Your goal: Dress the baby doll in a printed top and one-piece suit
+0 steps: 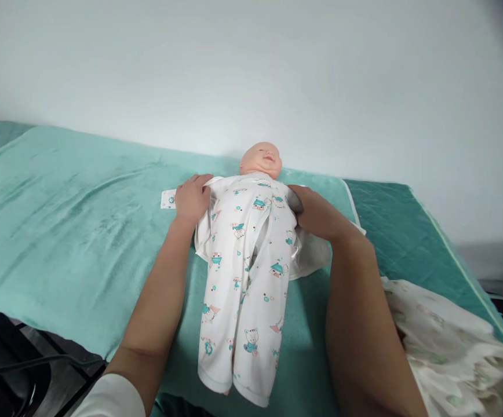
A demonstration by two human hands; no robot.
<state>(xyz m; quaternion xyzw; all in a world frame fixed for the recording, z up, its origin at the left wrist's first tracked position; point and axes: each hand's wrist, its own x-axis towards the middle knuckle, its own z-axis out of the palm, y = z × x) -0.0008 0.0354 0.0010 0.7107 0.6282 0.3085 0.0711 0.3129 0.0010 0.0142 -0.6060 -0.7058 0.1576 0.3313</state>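
A baby doll (262, 159) lies on its back on the bed, its head by the wall. It is dressed in a white baby outfit (251, 231) printed with teal animals and houses, and the two legs lie straight toward me. My left hand (194, 198) is closed over the sleeve at the doll's shoulder on the left. Past that hand a printed cuff (168, 199) sticks out flat. On the other side my right hand (307, 207) bends in against the outfit near the shoulder, its fingers curled and partly hidden. White cloth (310, 255) spreads out beneath the doll.
A light green blanket (73, 220) covers the bed, with a darker green cover (408, 231) at the right. Crumpled white printed cloth (455, 341) lies at the lower right. A black chair (8, 365) stands at the lower left. The white wall (251, 69) runs behind.
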